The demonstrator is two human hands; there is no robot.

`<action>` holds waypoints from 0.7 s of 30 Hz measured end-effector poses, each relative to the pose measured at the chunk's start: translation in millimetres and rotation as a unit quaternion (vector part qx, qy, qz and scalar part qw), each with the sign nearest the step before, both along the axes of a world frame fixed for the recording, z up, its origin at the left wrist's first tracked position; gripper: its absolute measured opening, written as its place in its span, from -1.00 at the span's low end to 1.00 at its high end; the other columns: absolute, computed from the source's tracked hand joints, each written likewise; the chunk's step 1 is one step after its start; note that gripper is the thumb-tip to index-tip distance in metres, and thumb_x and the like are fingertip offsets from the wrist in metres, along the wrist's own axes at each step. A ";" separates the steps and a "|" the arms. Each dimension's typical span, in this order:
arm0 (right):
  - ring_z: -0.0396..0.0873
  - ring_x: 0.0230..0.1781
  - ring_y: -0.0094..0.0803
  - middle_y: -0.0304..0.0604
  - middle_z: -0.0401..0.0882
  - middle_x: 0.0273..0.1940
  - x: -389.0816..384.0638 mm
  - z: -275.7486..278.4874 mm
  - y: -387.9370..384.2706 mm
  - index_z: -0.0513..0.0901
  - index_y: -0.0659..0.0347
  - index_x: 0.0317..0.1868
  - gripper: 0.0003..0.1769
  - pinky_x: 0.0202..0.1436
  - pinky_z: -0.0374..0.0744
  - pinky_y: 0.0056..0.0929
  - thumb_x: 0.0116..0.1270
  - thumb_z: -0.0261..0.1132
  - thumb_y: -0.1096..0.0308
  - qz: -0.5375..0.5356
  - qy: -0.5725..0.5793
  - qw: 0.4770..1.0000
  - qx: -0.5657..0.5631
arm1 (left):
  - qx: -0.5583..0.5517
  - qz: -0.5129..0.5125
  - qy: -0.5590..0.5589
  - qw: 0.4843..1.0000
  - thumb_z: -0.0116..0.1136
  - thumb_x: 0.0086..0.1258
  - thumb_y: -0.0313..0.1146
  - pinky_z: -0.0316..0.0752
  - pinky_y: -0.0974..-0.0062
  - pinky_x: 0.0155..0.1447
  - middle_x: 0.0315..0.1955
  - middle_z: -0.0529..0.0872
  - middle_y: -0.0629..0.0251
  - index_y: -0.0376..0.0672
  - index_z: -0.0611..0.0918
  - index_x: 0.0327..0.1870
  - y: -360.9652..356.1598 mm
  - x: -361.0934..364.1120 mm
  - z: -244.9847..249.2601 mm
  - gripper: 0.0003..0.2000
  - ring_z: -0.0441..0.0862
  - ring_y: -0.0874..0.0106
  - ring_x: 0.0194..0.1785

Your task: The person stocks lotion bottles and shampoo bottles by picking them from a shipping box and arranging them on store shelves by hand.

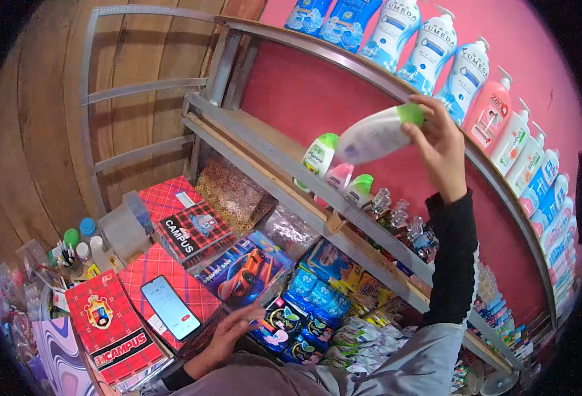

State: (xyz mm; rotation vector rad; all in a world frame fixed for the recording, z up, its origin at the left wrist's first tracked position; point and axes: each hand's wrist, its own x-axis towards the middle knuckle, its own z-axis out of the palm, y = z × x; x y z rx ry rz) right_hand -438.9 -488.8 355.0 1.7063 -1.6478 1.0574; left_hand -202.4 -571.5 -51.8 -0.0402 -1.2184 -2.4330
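My right hand is raised in front of the shelves, its fingers and thumb closed on the green cap end of a white bottle. The bottle is tilted, its body pointing left and slightly down; its label is too blurred to read. Just below it on the middle shelf stand a white bottle with a green cap, a pink bottle and another green-capped bottle. Lower down, my left hand holds nothing, fingers stretched out. It is between a lit phone and dark blue packets.
Large pump bottles line the upper shelf. The middle shelf's metal rail crosses below the raised bottle. Red plaid notebooks, a drawing book and a clear plastic container lie at left. Small glass bottles stand farther right.
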 end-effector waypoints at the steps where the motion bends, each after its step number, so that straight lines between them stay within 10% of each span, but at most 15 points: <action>1: 0.61 -0.25 -0.52 -0.16 0.63 -0.20 -16.6 4.2 -5.6 0.47 0.20 0.05 -0.61 -0.23 0.55 -0.53 0.19 0.30 0.52 -0.040 0.050 0.998 -0.007 | 0.004 -0.008 -0.005 1.000 -0.02 0.45 -0.20 0.23 0.24 0.36 0.21 0.43 0.16 -0.23 0.28 0.34 2.4 2.4 -1.3 -0.50 0.34 0.32 0.31; 5: 0.65 -0.33 -0.39 -0.10 0.65 -0.20 -89.8 0.6 -33.0 0.49 0.11 0.03 -0.58 -0.31 0.54 -0.45 0.14 0.36 0.42 -0.189 0.136 0.972 0.024 | 0.012 -0.045 -0.013 0.999 -0.04 0.46 -0.20 0.25 0.27 0.35 0.19 0.47 0.19 -0.24 0.33 0.30 8.1 9.6 -10.6 -0.54 0.36 0.33 0.30; 13: 0.64 -0.25 -0.39 -0.06 0.66 -0.18 -174.2 -37.4 -91.6 0.50 0.18 0.03 -0.54 -0.22 0.57 -0.43 0.09 0.39 0.39 -0.153 -0.060 0.981 0.101 | 0.058 -0.036 -0.039 0.997 -0.07 0.48 -0.24 0.27 0.26 0.33 0.20 0.45 0.12 -0.23 0.33 0.30 0.9 11.2 -23.8 -0.56 0.36 0.27 0.30; 21: 0.63 -0.11 -0.25 -0.03 0.64 -0.10 -234.9 -67.0 -114.4 0.60 0.17 -0.03 -0.51 -0.02 0.58 -0.32 -0.04 0.46 0.36 -0.210 0.009 0.956 0.206 | 0.072 -0.037 -0.052 0.995 -0.03 0.46 -0.19 0.26 0.26 0.33 0.18 0.47 0.10 -0.26 0.32 0.31 -6.1 4.5 -27.2 -0.52 0.37 0.27 0.29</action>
